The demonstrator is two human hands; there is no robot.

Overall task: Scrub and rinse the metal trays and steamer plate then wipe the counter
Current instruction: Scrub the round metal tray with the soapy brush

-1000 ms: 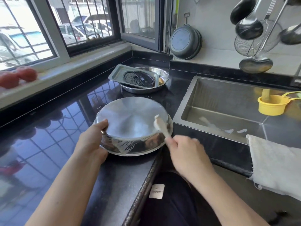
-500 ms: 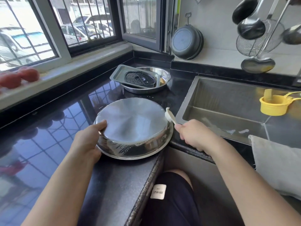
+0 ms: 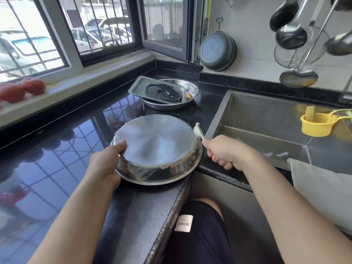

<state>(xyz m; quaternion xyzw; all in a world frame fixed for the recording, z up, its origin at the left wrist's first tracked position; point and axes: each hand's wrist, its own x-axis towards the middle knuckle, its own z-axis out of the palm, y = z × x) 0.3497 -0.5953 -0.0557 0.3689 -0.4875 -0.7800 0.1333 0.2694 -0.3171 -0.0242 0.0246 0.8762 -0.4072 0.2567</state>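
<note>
Left grip (image 3: 106, 164) clamps the upturned pan's (image 3: 154, 147) slick, stiff rim; right grip (image 3: 226, 152) fists a brush (image 3: 198, 131) beside it.

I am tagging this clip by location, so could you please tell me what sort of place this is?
Most likely a home kitchen: a steel sink is set into a black counter, ladles and a dark pan hang on the wall, and the hands are scrubbing an upturned metal tray.

Single head-worn view, looking forward and down, close over counter (image 3: 57, 149)
</note>
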